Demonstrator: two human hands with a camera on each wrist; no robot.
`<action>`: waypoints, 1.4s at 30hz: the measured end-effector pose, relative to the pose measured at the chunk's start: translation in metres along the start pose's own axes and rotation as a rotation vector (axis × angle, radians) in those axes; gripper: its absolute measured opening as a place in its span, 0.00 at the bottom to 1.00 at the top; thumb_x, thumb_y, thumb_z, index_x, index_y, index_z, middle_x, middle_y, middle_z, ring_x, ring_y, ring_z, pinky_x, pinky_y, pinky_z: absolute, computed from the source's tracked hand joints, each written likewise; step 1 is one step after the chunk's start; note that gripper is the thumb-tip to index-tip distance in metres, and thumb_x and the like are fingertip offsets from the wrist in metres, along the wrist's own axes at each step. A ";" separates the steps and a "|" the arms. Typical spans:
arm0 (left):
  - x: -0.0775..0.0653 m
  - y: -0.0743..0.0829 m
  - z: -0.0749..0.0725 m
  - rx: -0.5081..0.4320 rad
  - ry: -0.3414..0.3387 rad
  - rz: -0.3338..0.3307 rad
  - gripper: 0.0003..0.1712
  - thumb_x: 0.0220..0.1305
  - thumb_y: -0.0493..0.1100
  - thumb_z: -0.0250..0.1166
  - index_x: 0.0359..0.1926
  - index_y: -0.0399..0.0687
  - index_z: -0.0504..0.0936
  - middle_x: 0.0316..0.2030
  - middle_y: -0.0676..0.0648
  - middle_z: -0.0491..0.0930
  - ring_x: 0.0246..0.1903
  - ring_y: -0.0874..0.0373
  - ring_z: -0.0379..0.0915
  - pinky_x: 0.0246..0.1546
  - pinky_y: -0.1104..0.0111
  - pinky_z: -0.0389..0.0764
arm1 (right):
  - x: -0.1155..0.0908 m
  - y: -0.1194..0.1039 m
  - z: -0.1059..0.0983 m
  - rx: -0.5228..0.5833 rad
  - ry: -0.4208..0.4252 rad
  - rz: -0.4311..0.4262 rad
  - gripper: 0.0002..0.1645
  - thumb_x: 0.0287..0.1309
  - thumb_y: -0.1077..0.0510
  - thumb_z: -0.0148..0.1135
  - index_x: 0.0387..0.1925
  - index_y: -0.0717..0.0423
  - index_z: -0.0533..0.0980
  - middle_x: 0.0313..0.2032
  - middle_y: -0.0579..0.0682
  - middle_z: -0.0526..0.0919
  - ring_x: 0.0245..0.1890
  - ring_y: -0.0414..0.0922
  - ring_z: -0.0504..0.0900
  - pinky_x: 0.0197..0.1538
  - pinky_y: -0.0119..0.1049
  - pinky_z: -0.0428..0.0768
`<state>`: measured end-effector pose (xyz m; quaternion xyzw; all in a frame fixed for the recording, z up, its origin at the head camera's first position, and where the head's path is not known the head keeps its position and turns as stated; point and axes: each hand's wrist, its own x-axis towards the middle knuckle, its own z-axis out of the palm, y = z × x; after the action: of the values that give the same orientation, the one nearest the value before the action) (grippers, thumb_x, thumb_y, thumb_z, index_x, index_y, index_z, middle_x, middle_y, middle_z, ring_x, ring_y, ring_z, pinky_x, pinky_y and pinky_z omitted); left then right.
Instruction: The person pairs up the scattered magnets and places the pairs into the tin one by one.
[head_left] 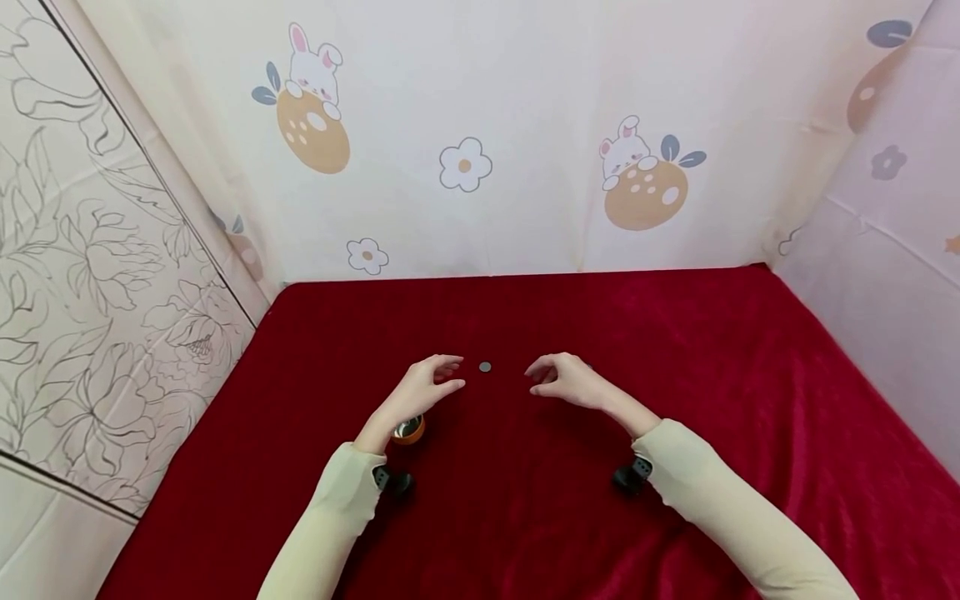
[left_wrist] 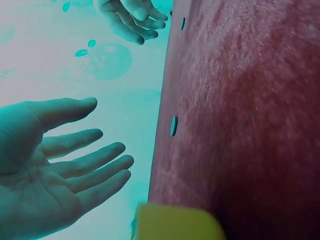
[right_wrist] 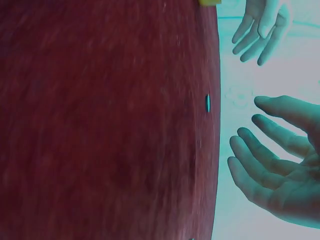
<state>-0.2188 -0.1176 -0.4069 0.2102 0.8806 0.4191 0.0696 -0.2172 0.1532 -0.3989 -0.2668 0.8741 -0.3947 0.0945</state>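
Note:
My left hand (head_left: 426,387) hovers above the red cloth with its fingers loosely bent and nothing in them. Across from it, my right hand (head_left: 570,382) is held in a similar relaxed pose, also bare. Between the two lies a small grey coin-like disc (head_left: 485,367), apart from both hands. A second small disc (head_left: 589,367) peeks out just behind the right hand, mostly hidden in the head view. Beneath the left wrist stands a round container with an orange rim (head_left: 408,432) and a shiny inside, partly covered by the arm. It shows as a yellow block (left_wrist: 180,222) in the left wrist view.
A wrinkled red cloth (head_left: 510,517) covers the table. Behind it hangs a pale curtain (head_left: 525,100) printed with rabbits and flowers. A panel with line-drawn flowers (head_left: 97,250) borders the left side, and pale fabric (head_left: 885,283) hangs at the right.

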 end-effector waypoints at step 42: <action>0.064 -0.004 0.035 0.089 -0.052 -0.063 0.20 0.55 0.33 0.60 0.50 0.35 0.74 0.43 0.39 0.75 0.42 0.50 0.72 0.43 0.63 0.73 | -0.008 0.064 -0.041 -0.166 0.076 0.132 0.18 0.46 0.67 0.62 0.42 0.72 0.74 0.37 0.63 0.78 0.36 0.54 0.77 0.37 0.43 0.76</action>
<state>-0.2670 -0.0675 -0.4290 0.1960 0.9023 0.3716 0.0963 -0.2508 0.2188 -0.4198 -0.2007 0.9223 -0.3237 0.0649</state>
